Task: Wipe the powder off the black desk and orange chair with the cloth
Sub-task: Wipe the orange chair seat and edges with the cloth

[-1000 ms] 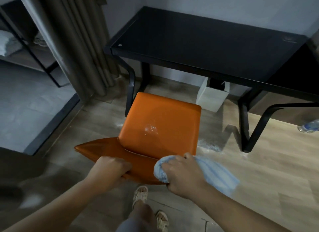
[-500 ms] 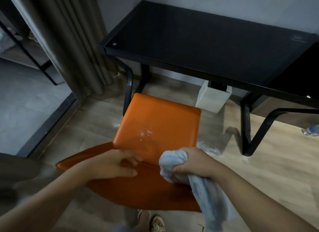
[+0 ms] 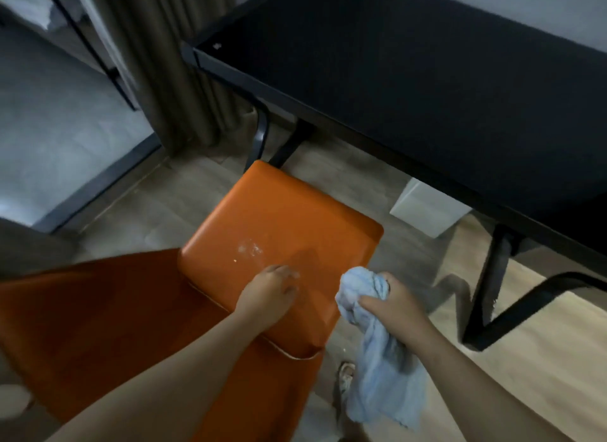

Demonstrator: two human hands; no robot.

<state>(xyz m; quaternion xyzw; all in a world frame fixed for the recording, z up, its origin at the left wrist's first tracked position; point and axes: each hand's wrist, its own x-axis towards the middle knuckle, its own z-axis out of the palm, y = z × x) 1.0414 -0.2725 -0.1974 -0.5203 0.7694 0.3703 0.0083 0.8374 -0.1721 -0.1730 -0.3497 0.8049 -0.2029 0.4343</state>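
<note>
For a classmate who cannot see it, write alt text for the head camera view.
A person's right hand grips a pale blue cloth beside an orange chair, while the left hand rests on the seat near a patch of white powder. A black desk stands behind.

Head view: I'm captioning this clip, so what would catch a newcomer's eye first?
The orange chair fills the middle, with a patch of white powder on its seat. The right hand grips a pale blue cloth beside the seat; the left hand rests on it. The black desk spans the top.

Wood floor [image 3: 542, 376], brown curtain [image 3: 170, 63], grey wall [image 3: 525, 1]
</note>
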